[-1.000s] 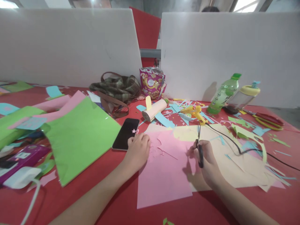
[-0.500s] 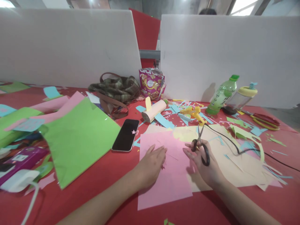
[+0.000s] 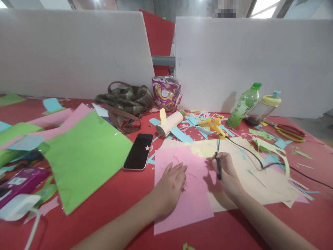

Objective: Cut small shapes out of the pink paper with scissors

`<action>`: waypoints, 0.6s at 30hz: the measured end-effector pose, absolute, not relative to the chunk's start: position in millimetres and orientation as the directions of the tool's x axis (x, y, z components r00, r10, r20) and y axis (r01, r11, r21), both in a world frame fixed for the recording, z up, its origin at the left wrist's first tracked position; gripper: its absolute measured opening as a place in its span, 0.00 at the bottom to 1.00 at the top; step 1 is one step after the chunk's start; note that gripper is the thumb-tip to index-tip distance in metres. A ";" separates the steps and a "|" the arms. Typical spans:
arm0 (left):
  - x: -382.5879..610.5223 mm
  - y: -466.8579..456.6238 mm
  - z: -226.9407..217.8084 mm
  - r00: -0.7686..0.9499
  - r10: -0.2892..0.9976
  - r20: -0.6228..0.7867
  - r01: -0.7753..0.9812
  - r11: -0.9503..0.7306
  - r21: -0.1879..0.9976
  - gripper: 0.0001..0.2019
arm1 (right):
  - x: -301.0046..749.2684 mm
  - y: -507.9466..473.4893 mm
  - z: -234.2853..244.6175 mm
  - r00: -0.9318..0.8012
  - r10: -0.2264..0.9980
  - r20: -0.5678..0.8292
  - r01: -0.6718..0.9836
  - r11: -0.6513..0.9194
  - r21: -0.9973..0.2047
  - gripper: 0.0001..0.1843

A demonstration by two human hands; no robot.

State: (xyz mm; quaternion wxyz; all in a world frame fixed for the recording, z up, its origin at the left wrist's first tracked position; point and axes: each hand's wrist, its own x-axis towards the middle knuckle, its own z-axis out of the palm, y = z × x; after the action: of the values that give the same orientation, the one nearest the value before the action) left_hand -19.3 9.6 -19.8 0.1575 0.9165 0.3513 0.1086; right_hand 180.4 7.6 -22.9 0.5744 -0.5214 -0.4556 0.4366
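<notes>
My left hand [image 3: 170, 187] rests on a sheet of pink paper [image 3: 195, 203], fingers stretched out and pointing away from me. Short dark lines or cuts show on the paper around those fingers. To the right, my right hand [image 3: 230, 177] grips a pair of black-handled scissors [image 3: 219, 166] above the paper's right edge. Their blades point away from me, towards the yellow glue gun [image 3: 213, 125], and the handles appear nearly edge-on. Beneath the pink sheet's right side lies a larger cream sheet [image 3: 249, 189]. A black phone [image 3: 137, 152] with a small pink star on it lies left of the paper.
A paper tube with fins [image 3: 169, 124] lies beyond the sheet amid scraps. Green board [image 3: 88, 156] and a white charger [image 3: 19, 206] are on the left. Behind stand a snack bag [image 3: 166, 93], plaid bag [image 3: 127, 99] and green bottle [image 3: 244, 106]. The black cord [image 3: 247, 152] runs rightward.
My right hand has turned the scissors, so their handle loops are now seen nearly from the side. My left hand stays on the pink paper. The view has shifted slightly.
</notes>
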 end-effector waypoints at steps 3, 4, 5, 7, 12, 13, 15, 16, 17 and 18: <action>-20.1 11.7 -22.4 0.735 0.675 0.065 0.617 -0.706 0.348 0.15 | 180.7 15.4 -23.8 0.193 0.976 0.100 0.136 0.074 -0.988 0.10; -20.0 11.9 -22.9 0.735 0.675 0.069 0.616 -0.706 0.348 0.15 | 180.1 17.3 -24.3 0.192 0.977 0.090 0.181 0.055 -0.982 0.10; -19.6 11.8 -23.1 0.734 0.675 0.072 0.615 -0.706 0.351 0.15 | 179.2 18.8 -24.6 0.192 0.978 0.086 0.213 0.044 -0.976 0.09; -18.8 11.3 -22.9 0.731 0.678 0.078 0.615 -0.704 0.354 0.15 | 176.7 20.3 -23.7 0.190 0.978 0.081 0.242 0.033 -0.970 0.09; -17.8 10.1 -21.8 0.732 0.679 0.051 0.624 -0.699 0.350 0.13 | 170.8 22.2 -16.4 0.169 0.981 0.100 0.228 0.060 -0.972 0.08; -17.8 10.0 -21.9 0.732 0.679 0.052 0.623 -0.699 0.350 0.12 | 170.0 23.2 -15.4 0.173 0.979 0.104 0.220 0.064 -0.973 0.09; -17.7 10.0 -22.3 0.729 0.682 0.066 0.621 -0.699 0.355 0.12 | 168.9 25.5 -14.4 0.186 0.976 0.111 0.200 0.073 -0.977 0.11; -17.7 10.0 -22.5 0.727 0.683 0.073 0.620 -0.698 0.358 0.12 | 168.3 26.7 -14.3 0.191 0.975 0.113 0.190 0.077 -0.979 0.12; -17.7 10.0 -22.6 0.726 0.684 0.076 0.619 -0.698 0.361 0.12 | 167.7 27.6 -14.4 0.193 0.974 0.115 0.180 0.080 -0.980 0.13; -17.8 10.0 -22.6 0.726 0.684 0.079 0.618 -0.698 0.363 0.12 | 167.1 28.3 -14.7 0.194 0.974 0.116 0.171 0.083 -0.982 0.14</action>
State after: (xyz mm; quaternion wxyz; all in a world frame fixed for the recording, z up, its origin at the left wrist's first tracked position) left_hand -17.8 10.0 -22.6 0.1576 0.9154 0.3555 0.1041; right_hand 167.1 28.3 -14.7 0.5305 -0.5616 -0.5100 0.3783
